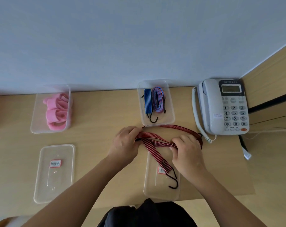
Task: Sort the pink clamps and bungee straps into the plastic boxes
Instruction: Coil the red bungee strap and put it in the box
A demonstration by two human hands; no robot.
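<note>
I log two hands in head view: left hand, right hand. Both bare, fingers and knuckles uncovered. Left forearm and right forearm bare from wrists to lower frame edge. Dark garment at bottom centre: black or very dark navy, soft fabric, creased folds. Garment type: I cannot tell.

Red-and-black striped strap, pink clamps (blue strap boxed)
</note>
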